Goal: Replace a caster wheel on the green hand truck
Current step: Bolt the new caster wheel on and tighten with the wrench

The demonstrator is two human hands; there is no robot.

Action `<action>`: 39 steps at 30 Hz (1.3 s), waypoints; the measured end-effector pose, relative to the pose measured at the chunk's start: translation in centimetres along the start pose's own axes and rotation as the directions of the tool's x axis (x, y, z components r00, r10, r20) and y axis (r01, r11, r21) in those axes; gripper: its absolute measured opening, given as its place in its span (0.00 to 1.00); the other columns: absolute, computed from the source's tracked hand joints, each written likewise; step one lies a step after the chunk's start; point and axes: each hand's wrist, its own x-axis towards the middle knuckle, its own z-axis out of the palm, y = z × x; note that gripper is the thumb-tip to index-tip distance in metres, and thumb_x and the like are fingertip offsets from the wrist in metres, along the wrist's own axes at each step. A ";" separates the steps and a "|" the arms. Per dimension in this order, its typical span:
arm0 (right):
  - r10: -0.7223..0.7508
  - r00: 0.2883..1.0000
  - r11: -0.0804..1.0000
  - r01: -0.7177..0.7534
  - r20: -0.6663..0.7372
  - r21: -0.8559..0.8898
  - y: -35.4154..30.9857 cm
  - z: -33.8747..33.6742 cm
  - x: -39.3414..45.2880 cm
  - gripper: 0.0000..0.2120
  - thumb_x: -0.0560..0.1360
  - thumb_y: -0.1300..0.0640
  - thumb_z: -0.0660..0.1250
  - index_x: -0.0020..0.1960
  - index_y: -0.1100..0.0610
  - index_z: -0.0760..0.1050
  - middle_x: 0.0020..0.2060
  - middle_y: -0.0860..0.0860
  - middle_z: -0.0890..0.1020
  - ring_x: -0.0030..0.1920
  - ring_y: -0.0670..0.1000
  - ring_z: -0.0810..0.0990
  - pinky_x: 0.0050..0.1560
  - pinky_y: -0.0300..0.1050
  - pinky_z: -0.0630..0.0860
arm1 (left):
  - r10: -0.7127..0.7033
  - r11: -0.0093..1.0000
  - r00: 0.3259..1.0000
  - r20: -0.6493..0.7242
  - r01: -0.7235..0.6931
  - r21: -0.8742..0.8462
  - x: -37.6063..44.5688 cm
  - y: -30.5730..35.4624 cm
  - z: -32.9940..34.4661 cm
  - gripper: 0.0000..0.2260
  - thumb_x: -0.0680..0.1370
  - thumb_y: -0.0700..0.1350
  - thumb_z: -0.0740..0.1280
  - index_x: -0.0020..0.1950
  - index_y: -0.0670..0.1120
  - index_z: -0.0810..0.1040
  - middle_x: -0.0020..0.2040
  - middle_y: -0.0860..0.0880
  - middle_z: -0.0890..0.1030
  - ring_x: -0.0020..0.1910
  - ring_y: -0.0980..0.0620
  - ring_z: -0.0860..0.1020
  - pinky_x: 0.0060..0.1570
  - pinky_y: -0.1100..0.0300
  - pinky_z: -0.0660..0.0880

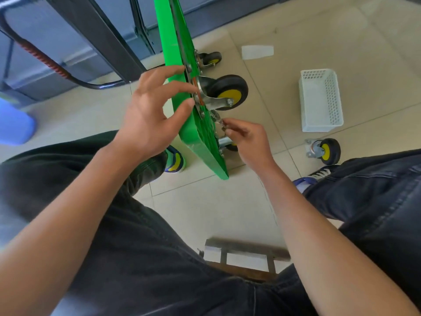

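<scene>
Caster wheel (224, 92), stiff and heavy-looking, is steadied at its plate by the open left hand (150, 115) while the right hand (246, 139) pinches a small fastener (222, 124).

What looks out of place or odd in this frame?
One loose caster wheel lies on its side on the floor tiles by the white basket, off the green hand truck, which stands tipped on edge.

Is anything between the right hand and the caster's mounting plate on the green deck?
Nothing visible. The right hand pinches small hardware right at the green deck, just below the mounted caster wheel. The left hand touches the deck edge from the opposite side, clear of that path. The loose caster lies on the floor.
</scene>
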 end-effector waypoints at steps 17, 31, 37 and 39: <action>0.062 0.997 0.992 -0.066 0.042 0.108 1.5 3.4 1.1 0.17 0.77 0.66 0.70 0.65 0.60 0.81 0.58 0.51 0.86 0.61 0.51 0.83 0.67 0.59 0.77 | -0.083 0.989 0.996 -0.013 0.080 -0.124 0.9 -0.6 0.6 0.13 0.76 0.49 0.68 0.58 0.47 0.83 0.71 0.49 0.74 0.71 0.48 0.71 0.61 0.42 0.75; 0.010 0.999 1.000 -0.010 0.039 -0.002 0.7 4.7 -0.1 0.15 0.77 0.63 0.72 0.63 0.59 0.83 0.48 0.52 0.87 0.50 0.53 0.85 0.54 0.53 0.81 | -0.178 0.974 0.983 -0.031 0.172 -0.146 -0.1 0.1 0.1 0.13 0.76 0.49 0.68 0.60 0.49 0.82 0.74 0.49 0.72 0.74 0.51 0.69 0.65 0.46 0.75; 0.060 0.996 0.982 -0.047 0.066 -0.185 -2.9 4.1 -1.0 0.09 0.78 0.61 0.71 0.57 0.56 0.87 0.38 0.46 0.86 0.37 0.45 0.80 0.40 0.39 0.73 | -0.230 0.968 0.973 0.005 0.229 -0.103 -0.7 0.8 0.2 0.23 0.74 0.52 0.71 0.70 0.52 0.77 0.78 0.48 0.67 0.78 0.50 0.64 0.69 0.43 0.72; 0.118 0.988 0.965 -0.091 0.098 -0.245 -4.9 3.9 -0.8 0.08 0.79 0.61 0.70 0.48 0.58 0.87 0.30 0.47 0.82 0.32 0.49 0.79 0.34 0.46 0.76 | -0.263 0.961 0.965 -0.004 0.262 -0.090 -0.8 0.9 0.1 0.25 0.74 0.53 0.69 0.71 0.53 0.76 0.78 0.47 0.66 0.76 0.48 0.67 0.67 0.41 0.72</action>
